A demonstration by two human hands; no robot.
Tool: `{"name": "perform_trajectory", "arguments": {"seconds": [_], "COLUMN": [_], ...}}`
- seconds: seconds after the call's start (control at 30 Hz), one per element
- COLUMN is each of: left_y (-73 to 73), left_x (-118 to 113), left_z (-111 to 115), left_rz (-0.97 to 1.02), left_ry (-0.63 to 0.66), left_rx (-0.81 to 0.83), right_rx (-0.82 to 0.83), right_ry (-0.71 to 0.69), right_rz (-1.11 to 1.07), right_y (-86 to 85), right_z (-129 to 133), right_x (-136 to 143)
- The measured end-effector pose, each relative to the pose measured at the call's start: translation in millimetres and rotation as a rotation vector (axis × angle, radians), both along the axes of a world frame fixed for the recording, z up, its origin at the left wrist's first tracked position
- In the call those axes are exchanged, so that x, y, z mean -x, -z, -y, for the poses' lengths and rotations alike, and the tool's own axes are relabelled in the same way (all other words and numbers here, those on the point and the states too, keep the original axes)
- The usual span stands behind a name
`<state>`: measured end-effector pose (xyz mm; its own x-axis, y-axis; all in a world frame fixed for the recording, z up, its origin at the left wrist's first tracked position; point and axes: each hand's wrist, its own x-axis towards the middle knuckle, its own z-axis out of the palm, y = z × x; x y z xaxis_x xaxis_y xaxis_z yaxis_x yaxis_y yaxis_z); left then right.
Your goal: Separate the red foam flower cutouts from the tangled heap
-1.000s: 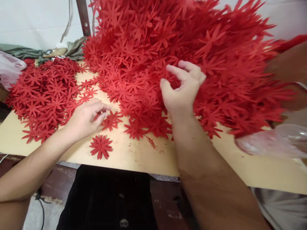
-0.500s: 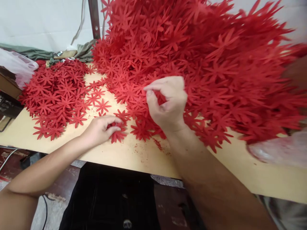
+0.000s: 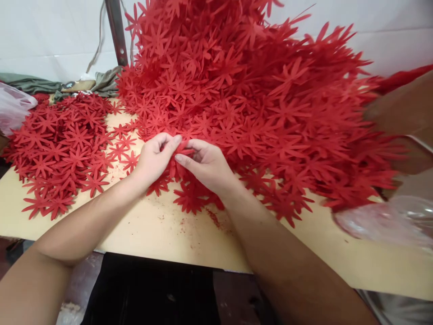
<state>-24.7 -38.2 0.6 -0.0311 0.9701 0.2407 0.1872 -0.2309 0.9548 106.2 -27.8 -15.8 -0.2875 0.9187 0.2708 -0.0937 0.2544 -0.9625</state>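
Note:
Between my two hands is a red petal-shaped cutout (image 3: 183, 148), its outline partly covered by fingers. My left hand (image 3: 157, 158) pinches it from the left with thumb and index finger. From the right, my right hand (image 3: 209, 166) grips it, thumb pointing at the left fingertips. Both hands hover just in front of a large heap of red flower cutouts (image 3: 216, 90), with narrow petals spreading from each centre. A few cutouts (image 3: 191, 196) lie on the table directly below my hands.
A smaller pile of red flower cutouts (image 3: 64, 149) sits on the left of the pale table (image 3: 142, 230). Plastic bags lie at the left (image 3: 13, 106) and right (image 3: 382, 221). A cardboard box (image 3: 402, 113) stands far right. Behind rise a metal post (image 3: 117, 34) and green cloth (image 3: 30, 83).
My left hand has risen from the cutouts near the table's front, and my right hand has come down and left to meet it. A red cutout is now held between them. The view has shifted.

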Motion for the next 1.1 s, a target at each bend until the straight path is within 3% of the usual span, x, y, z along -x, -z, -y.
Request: {"name": "perform_trajectory", "arguments": {"seconds": [0.17,0.37,0.53,0.63,0.73,0.93,1.1], "left_y": [-7.4,1.7,5.9,3.8,2.0,4.7,7.4], "left_x": [3.2,-8.8,-6.2,-1.3,0.2,-0.3,-0.8], "left_z": [6.2,13.2,9.7,7.1,6.4,7.9,7.7], "left_rz": [0.285,0.374,0.413,0.414,0.375,0.279,0.324], "left_ry": [0.049,0.209,0.083,0.008,0.022,0.057,0.087], "left_rx": [0.224,0.362,0.346,0.310,0.321,0.273,0.264], "right_rx": [-0.084,-0.213,-0.423,-0.338,-0.177,-0.092,-0.456], "right_ry": [0.161,0.300,0.469,0.499,0.471,0.569,0.695], "right_rz": [0.034,0.162,0.201,0.127,0.025,0.049,0.266], "right_y": [1.9,0.7,3.3,4.5,3.2,4.3,3.3], "right_z": [-1.0,3.4,0.6,-6.8,-12.4,-21.2,-20.8], "right_x": [-3.7,-2.7,-4.5,-11.4,-17.1,-25.9,-30.7]}}
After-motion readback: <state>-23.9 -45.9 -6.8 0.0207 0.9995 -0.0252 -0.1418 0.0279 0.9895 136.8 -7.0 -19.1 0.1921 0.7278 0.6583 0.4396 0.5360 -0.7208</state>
